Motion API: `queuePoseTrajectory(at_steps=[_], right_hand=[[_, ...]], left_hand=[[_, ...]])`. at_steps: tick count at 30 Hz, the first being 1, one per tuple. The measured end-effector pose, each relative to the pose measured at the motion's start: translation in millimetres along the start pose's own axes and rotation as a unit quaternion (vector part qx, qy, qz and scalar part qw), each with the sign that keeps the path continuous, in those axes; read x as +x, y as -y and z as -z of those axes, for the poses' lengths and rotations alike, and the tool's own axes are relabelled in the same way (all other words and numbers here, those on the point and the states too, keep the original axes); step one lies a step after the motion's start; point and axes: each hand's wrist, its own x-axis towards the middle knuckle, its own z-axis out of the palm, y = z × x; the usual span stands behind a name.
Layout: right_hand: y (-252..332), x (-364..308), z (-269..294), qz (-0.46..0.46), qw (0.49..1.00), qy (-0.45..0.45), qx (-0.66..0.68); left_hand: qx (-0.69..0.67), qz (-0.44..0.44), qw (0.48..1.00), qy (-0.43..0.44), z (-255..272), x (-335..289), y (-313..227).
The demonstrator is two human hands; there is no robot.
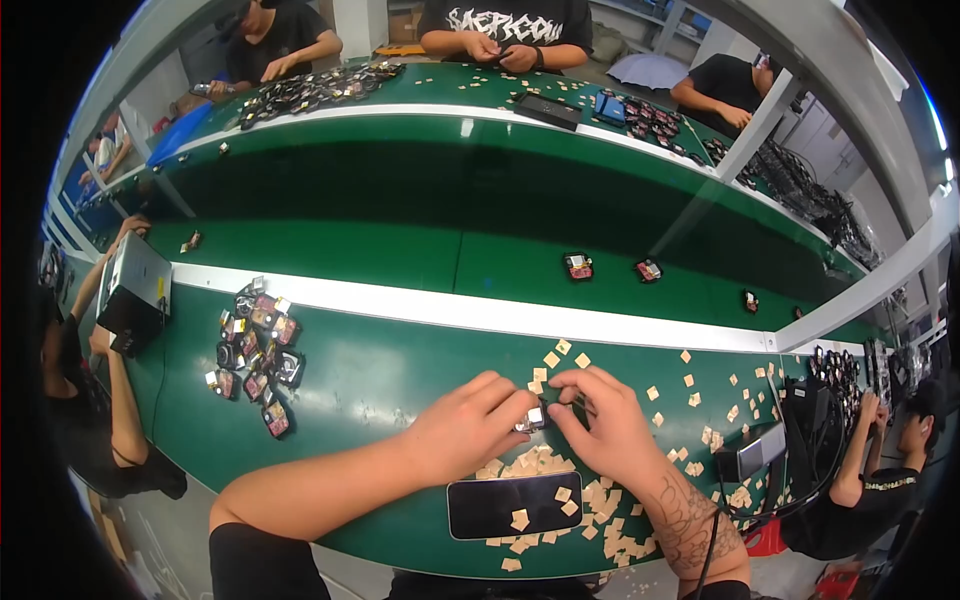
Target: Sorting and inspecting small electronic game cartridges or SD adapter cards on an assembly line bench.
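- Small device (531, 419), white-labelled, sits between my hands, above the table, just beyond the scattered pale squares (530, 462).
- My left hand (480, 425) pinches it; a loose pinch could let it slip, as little of it is covered.
- My right hand (608, 428) curls at its right side; can't tell whether the fingertips grip anything. A careless nudge there might twist it.
- Dark phone (485, 508) lies nearer me, a few squares on top; a dropped device could strike its screen.
- Squares lie close under both wrists: a dragging forearm would likely scatter them.
- Device cluster (255, 350), well left, seems safe unless my elbow swings wide.
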Motion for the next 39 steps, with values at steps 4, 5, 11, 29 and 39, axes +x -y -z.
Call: queuePoseTrajectory(at_steps=[4, 5, 11, 29, 39], right_hand=[[-1, -1, -4, -0.037, 0.999, 0.032, 0.022], [-13, -3, -9, -0.050, 0.993, 0.051, 0.099], [-13, -4, -12, -0.079, 0.970, 0.060, 0.223], [-14, -5, 3, 0.043, 0.998, -0.054, 0.014], [-16, -2, 2, -0.019, 0.997, -0.041, 0.059]], left_hand=[[-0.005, -0.041, 0.999, -0.032, 1, 1, -2], [-0.006, -0.049, 0.998, -0.030, 0, 4, -4], [-0.238, 0.238, 0.938, 0.085, 10, 11, -21], [0.157, 0.329, 0.929, -0.059, 145, 18, 139], [0.287, 0.438, 0.849, 0.068, 176, -72, 87]])
